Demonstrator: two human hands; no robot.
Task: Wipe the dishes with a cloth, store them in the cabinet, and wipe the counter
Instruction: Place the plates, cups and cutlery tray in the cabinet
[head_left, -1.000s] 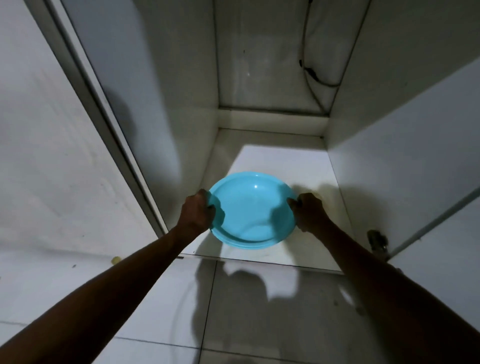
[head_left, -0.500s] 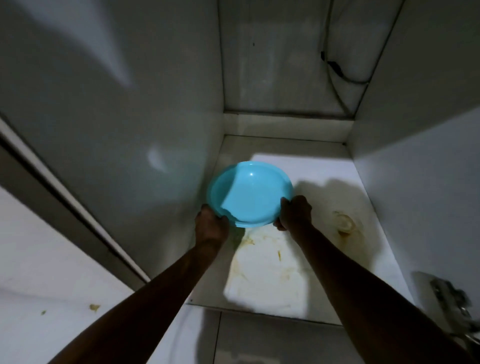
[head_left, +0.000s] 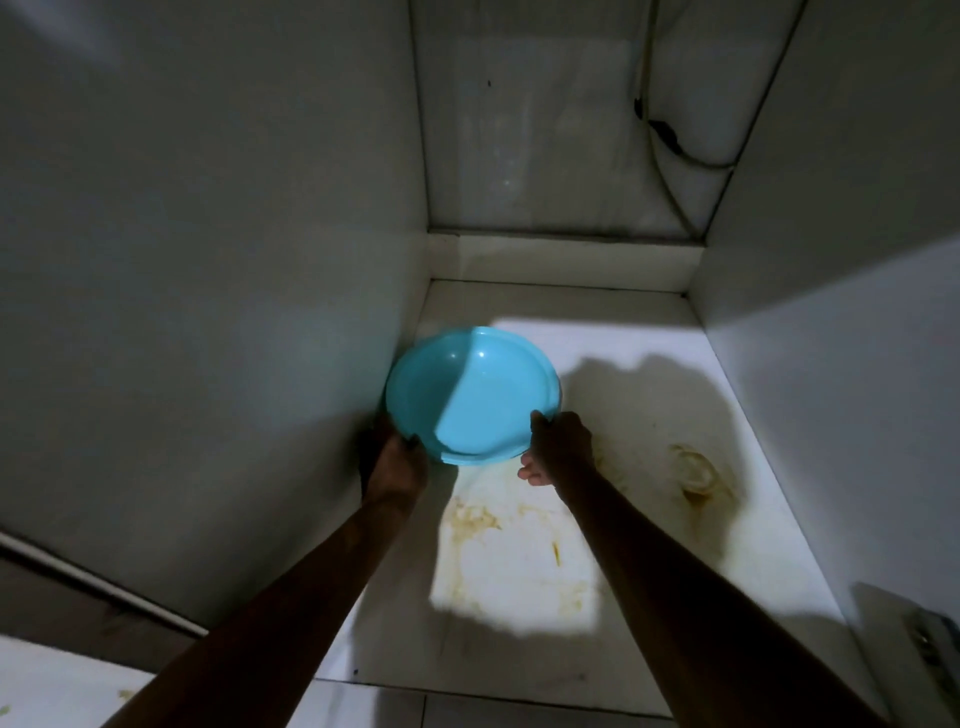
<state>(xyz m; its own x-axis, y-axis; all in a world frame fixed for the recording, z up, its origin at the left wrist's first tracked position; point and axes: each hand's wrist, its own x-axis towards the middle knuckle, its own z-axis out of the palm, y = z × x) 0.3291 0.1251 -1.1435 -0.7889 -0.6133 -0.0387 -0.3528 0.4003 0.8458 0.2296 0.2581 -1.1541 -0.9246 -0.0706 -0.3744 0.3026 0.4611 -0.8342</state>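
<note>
Cabinet interior, dim, one patch of light on the cabinet floor. Left wall just beside the left hand; that hand grips the near-left rim of the blue plate, fingers curled round the edge, forearm reaching in from lower left. Looks like a stack of at least two plates: a second rim shows under the near edge, but count not certain. Plate sits far side of both hands, tilted up toward the camera, left edge touching or nearly touching the left wall; can't tell if the underside rests on the cabinet floor. Nothing visible in the plate, surface half in shadow. Right hand holds the near-right rim, thumb on the edge, remaining fingers curled below it; forearm comes in from lower right. Hands apart, one either side of the plate. Yellow-brown stains on the floor just nearer than the hands, between the forearms. Ring-shaped stain right of the right hand. Black cable on the back wall, well beyond the right hand. Hinge at far lower right.
</note>
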